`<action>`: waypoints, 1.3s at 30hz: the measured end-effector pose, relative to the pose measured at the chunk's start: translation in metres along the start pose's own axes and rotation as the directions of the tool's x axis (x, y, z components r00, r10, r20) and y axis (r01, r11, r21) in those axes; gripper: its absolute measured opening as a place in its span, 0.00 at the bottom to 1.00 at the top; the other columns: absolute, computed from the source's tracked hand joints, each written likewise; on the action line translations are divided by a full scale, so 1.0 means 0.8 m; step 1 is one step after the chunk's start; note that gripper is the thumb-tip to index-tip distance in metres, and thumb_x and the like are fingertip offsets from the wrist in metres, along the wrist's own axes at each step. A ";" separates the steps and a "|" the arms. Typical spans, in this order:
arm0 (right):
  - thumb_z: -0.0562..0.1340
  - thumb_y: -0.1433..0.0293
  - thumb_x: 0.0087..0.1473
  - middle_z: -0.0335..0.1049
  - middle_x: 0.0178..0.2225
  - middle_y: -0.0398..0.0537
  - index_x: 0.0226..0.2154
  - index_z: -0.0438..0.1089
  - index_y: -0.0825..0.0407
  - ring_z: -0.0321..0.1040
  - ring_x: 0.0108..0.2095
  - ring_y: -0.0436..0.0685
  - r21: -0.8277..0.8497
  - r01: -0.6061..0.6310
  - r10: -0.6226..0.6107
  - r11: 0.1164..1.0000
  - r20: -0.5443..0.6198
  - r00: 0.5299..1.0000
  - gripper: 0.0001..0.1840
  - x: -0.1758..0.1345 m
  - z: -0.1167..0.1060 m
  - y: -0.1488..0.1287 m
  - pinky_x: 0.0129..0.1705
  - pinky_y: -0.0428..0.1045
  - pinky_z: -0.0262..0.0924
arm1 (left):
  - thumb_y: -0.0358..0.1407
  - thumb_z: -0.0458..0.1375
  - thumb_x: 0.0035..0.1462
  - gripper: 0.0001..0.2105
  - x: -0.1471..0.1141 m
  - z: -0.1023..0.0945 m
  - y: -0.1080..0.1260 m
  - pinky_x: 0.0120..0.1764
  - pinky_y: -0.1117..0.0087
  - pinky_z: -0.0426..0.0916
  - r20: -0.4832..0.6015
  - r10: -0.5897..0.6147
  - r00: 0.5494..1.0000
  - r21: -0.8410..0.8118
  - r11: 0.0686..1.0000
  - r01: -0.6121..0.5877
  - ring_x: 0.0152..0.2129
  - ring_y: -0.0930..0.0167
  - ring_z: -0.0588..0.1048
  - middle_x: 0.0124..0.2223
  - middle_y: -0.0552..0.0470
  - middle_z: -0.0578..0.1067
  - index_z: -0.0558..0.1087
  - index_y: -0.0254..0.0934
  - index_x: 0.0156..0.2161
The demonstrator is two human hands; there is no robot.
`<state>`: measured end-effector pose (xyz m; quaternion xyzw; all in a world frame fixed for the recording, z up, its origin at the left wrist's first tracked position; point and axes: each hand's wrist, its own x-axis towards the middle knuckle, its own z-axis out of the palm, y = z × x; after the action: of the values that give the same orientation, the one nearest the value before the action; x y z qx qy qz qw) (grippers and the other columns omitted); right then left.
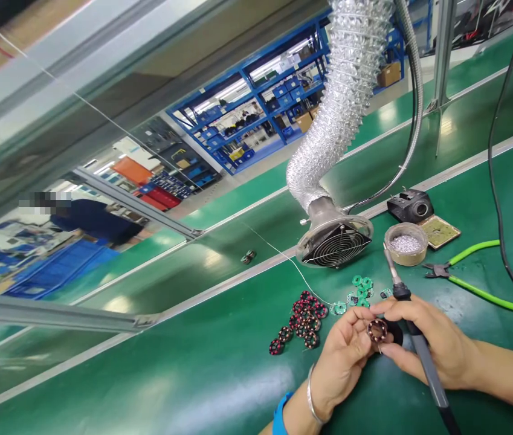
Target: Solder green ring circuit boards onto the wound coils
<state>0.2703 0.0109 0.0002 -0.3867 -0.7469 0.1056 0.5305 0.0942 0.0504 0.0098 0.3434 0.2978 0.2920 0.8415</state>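
My left hand (340, 356) pinches a small copper-wound motor stator (377, 330) between thumb and fingertips. A fine wire end hangs from its lower side. In my right hand (440, 344) lies a soldering iron (425, 356), its tip pointing up and away beside a round tub of silvery grains (406, 243). My right thumb and fingers also reach to the stator's right side. Part of a black round thing (394, 332) shows behind the stator. Beyond my hands are several green ring-shaped circuit boards (362, 291); to their left is a pile of wound stators (308, 314).
A fume extractor hood (335, 241) hangs from a silver flexible duct (347, 90). Green-handled cutters (469, 284) and a black iron stand with a sponge tray (440, 232) are at the right. A thin wire (299, 272) crosses to the boards. A black cable (494, 151) hangs at far right.
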 end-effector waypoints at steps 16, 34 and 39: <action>0.61 0.77 0.53 0.67 0.33 0.42 0.40 0.59 0.49 0.65 0.32 0.52 0.016 -0.336 0.304 0.942 0.385 0.871 0.13 -0.010 -0.012 0.027 0.33 0.45 0.61 | 0.26 0.61 0.55 0.12 0.016 -0.034 -0.004 0.37 0.71 0.70 0.444 0.425 0.789 0.823 0.154 -0.546 0.34 0.70 0.73 0.37 0.48 0.74 0.74 0.37 0.45; 0.59 0.78 0.51 0.66 0.31 0.43 0.41 0.59 0.49 0.60 0.32 0.54 -0.035 -0.276 0.265 0.961 0.407 0.874 0.14 -0.002 -0.010 0.020 0.33 0.47 0.57 | 0.26 0.53 0.58 0.07 0.003 -0.031 0.012 0.34 0.71 0.66 0.380 0.432 0.818 0.854 0.175 -0.489 0.30 0.71 0.69 0.33 0.51 0.70 0.67 0.38 0.40; 0.56 0.79 0.54 0.68 0.34 0.45 0.43 0.58 0.49 0.60 0.33 0.54 0.001 -0.210 0.192 0.978 0.397 0.897 0.14 -0.008 -0.008 0.024 0.34 0.48 0.58 | 0.27 0.59 0.52 0.11 0.005 -0.025 -0.002 0.34 0.69 0.68 0.357 0.355 0.864 0.901 0.115 -0.419 0.32 0.68 0.71 0.36 0.49 0.73 0.66 0.37 0.41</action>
<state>0.2861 0.0182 -0.0126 -0.4208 -0.7920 0.2520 0.3636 0.0831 0.0606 -0.0046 0.8565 0.2900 0.2447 0.3498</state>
